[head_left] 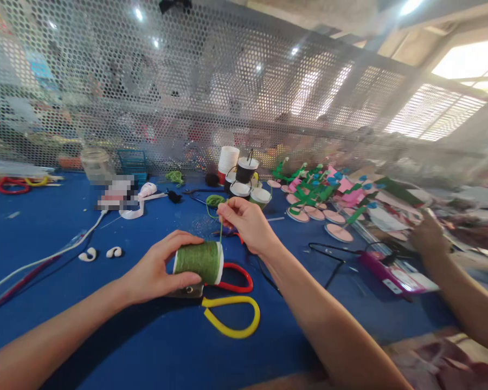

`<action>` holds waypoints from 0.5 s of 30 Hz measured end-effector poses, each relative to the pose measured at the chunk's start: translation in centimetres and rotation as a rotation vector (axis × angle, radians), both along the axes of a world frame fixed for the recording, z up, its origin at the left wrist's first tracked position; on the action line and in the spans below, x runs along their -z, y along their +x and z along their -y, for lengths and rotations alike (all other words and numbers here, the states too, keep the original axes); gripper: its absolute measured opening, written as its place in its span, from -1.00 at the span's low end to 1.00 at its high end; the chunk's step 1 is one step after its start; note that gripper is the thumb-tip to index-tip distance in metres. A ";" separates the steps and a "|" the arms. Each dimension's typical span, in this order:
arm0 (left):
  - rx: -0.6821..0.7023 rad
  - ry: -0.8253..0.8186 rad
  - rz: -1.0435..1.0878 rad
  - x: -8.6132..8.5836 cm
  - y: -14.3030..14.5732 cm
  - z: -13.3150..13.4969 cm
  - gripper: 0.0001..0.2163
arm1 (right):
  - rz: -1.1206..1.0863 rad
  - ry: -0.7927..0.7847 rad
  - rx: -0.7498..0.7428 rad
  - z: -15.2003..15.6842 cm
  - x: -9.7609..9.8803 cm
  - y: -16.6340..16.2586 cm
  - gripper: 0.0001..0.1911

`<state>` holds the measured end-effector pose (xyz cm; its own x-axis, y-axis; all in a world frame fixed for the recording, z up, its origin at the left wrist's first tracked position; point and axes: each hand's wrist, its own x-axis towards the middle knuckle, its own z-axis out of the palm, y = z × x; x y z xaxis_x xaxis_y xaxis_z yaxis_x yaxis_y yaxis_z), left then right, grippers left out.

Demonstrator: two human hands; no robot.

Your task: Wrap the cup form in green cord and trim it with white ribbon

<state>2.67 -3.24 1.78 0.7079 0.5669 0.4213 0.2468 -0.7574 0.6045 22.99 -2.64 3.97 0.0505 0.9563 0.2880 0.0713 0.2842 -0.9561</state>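
My left hand (158, 268) is wrapped around a spool of green thread (199, 261), held on its side just above the blue table (44, 227). My right hand (246, 222) pinches the loose end of the green thread (220, 230) and holds it raised above the spool. Directly under the spool lie scissors with one red and one yellow handle loop (231, 303).
Small black and white cups (244, 181) stand behind my hands. Pink discs with green paper stems (313, 203) are spread at the right. Another person's arm (451, 271) reaches in from the right, near a pink tool (390, 271). A white cable (49, 254) and earbuds (101, 253) lie at the left. A perforated metal screen (187, 81) backs the table.
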 end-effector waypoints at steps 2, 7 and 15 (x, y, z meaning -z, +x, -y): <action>0.020 -0.025 -0.029 0.0 -0.1 0.1 -0.62 | 0.044 0.006 0.005 -0.2 0.1 -0.1 -0.68; 0.030 0.002 -0.012 0.2 -0.3 0.1 -0.59 | 0.120 -0.010 0.001 -0.3 0.3 -0.3 -0.68; 0.060 0.080 0.065 0.4 -0.3 0.2 -0.59 | 0.177 -0.051 -0.044 -0.2 0.9 -0.3 -0.68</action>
<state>2.39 -3.46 1.33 0.7095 0.4871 0.5093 0.1617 -0.8159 0.5551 22.65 -2.46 3.10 -0.0390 0.9701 0.2394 0.2287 0.2419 -0.9430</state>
